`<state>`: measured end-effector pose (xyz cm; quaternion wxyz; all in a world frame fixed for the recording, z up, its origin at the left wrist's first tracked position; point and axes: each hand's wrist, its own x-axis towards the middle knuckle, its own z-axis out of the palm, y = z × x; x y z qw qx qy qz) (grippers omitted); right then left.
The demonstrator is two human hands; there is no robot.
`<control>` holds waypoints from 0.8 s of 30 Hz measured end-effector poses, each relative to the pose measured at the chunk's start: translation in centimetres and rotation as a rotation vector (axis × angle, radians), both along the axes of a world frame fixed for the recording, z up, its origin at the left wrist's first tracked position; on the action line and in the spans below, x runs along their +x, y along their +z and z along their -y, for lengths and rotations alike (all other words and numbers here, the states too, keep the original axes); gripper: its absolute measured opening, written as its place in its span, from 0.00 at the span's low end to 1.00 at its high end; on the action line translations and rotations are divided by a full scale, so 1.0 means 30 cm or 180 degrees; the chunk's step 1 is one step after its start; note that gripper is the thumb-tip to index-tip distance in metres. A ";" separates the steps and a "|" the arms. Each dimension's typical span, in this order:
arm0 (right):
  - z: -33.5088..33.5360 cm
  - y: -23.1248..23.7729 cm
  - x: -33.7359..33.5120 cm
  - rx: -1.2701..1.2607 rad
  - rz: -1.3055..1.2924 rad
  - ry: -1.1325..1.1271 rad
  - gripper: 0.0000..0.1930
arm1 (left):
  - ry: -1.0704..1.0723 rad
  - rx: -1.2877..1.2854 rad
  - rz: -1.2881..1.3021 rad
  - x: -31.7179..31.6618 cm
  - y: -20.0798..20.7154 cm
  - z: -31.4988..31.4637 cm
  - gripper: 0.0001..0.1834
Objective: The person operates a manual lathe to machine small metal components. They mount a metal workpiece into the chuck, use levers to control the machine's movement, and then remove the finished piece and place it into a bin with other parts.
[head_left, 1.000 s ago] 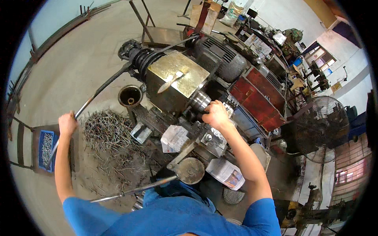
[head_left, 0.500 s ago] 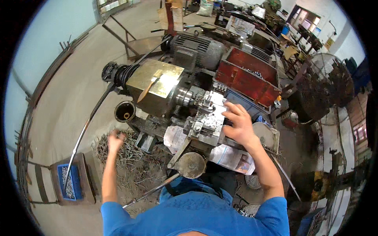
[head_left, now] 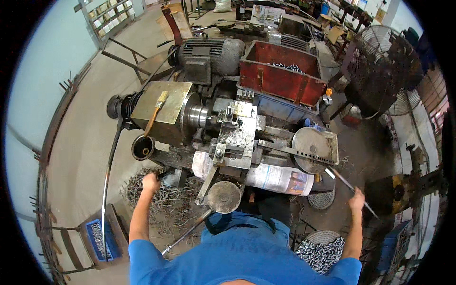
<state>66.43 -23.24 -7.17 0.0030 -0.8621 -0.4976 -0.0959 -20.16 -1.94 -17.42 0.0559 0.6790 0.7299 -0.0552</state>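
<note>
My right hand (head_left: pixel 356 198) is closed around a long metal lever rod (head_left: pixel 343 182) that slants down to the right of the lathe. My left hand (head_left: pixel 151 182) is a closed fist low at the lathe's left front, beside a pile of metal shavings (head_left: pixel 137 190). A dark piece shows at its fingers, too small to make out. Between my arms stands the lathe, with its shiny chuck (head_left: pixel 198 116) and oily tool slide (head_left: pixel 237 135). A wooden-handled brush (head_left: pixel 154 114) lies on the headstock's metal cover (head_left: pixel 166 97).
Round plates (head_left: pixel 224 196) jut out towards me. Behind the slide sits a red bin (head_left: pixel 285 85) of small metal parts. A round tray (head_left: pixel 319 251) of similar parts is by my right forearm, a blue tray (head_left: pixel 102 240) at lower left. A large fan (head_left: pixel 387 71) stands right.
My right hand has left the tool slide, moved right and down, and gripped the lever rod. My left hand has moved beside the lathe's lower front and closed. The view has shifted.
</note>
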 end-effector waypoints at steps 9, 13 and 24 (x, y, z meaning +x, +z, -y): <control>0.282 -0.091 -0.393 -0.0055 -0.0344 -0.0703 0.20 | 0.0117 -0.1132 0.2891 0.298 0.364 0.380 0.29; 0.287 -0.012 -0.723 0.0037 -0.1154 -0.0972 0.20 | -0.0540 -0.1711 0.2631 0.492 0.525 0.476 0.31; 0.284 -0.014 -0.847 0.0313 -0.1755 -0.1039 0.24 | -0.0894 -0.1205 0.1800 0.558 0.445 0.483 0.13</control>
